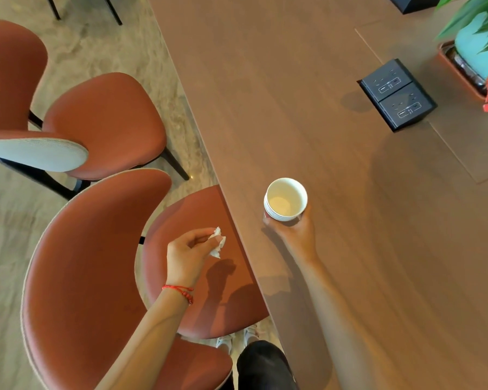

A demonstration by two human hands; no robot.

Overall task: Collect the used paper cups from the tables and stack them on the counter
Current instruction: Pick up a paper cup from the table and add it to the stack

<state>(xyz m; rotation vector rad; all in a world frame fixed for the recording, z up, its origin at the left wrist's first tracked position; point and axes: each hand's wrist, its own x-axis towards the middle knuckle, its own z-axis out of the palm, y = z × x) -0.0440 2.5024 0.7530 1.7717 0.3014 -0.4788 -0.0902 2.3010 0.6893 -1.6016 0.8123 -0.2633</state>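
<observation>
A stack of white paper cups (285,199), several nested together, is upright in my right hand (292,230), which grips it from below over the long brown wooden table (307,108) near its left edge. The inside of the top cup is pale and looks empty. My left hand (188,253), with a red string bracelet on the wrist, hovers over a rust-red chair seat and pinches a crumpled white tissue (218,242) between its fingertips.
Rust-red upholstered chairs (96,249) stand along the table's left side, another (104,122) further back. A black pop-up socket box (397,94) sits in the table. A potted plant in a teal pot (473,49) stands at the far right.
</observation>
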